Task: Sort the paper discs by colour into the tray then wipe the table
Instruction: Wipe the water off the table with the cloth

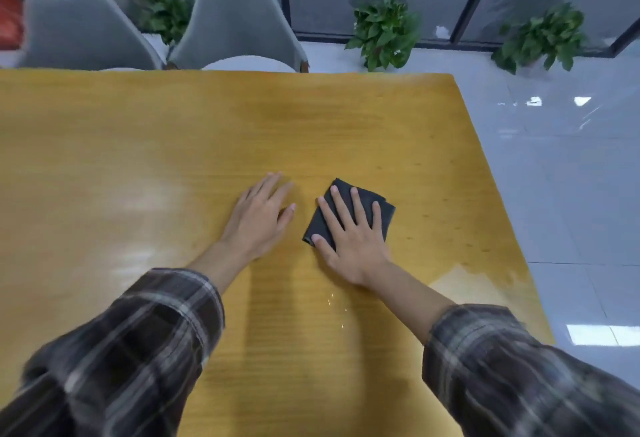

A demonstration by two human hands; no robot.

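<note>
Dark folded cloth (pixel 349 213) under flat right hand (pixel 353 239)

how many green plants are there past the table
3. One plant sits between the grey chairs, one beyond the far right corner of the table, one further right. Others may be out of frame.

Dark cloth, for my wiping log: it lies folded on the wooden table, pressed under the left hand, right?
No. The head view shows the folded dark cloth on the wooden table pressed under the right hand; the left hand is bare.
</note>
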